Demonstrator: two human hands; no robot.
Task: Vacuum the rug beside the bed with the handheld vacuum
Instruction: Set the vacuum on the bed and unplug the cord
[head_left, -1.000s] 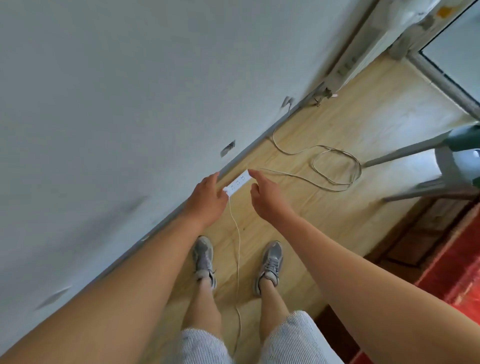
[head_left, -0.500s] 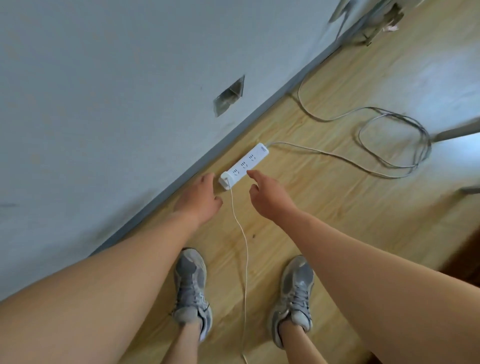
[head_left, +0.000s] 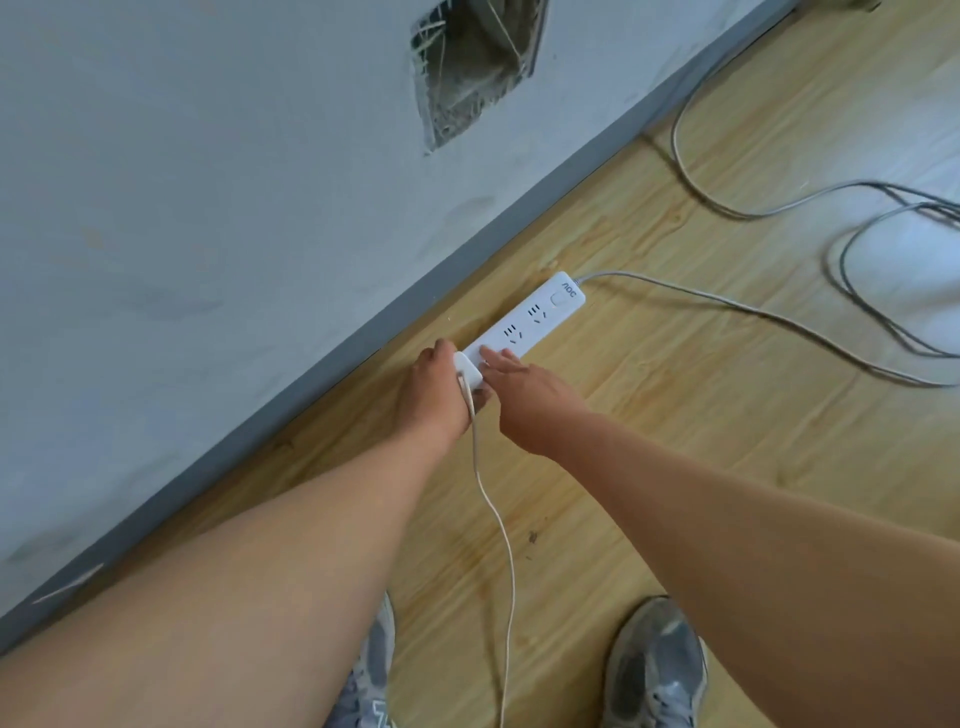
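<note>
left hand (head_left: 436, 395) pinches the white plug adapter (head_left: 470, 371) at the near end of the power strip (head_left: 530, 322), its fingertips partly hidden behind it; right hand (head_left: 524, 400) lies flat-fingered on the strip. the adapter's thin cord (head_left: 504, 545) runs toward 6 o'clock, cut off at the frame edge.

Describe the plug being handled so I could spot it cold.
Follow the grey skirting to the white power strip lying on the wood floor beside it. The plug sits at the strip's near end, gripped by the left hand, while the right hand rests on the strip. Its thin white cord runs back toward the shoes, unlike the grey cable leaving the far end.
</note>
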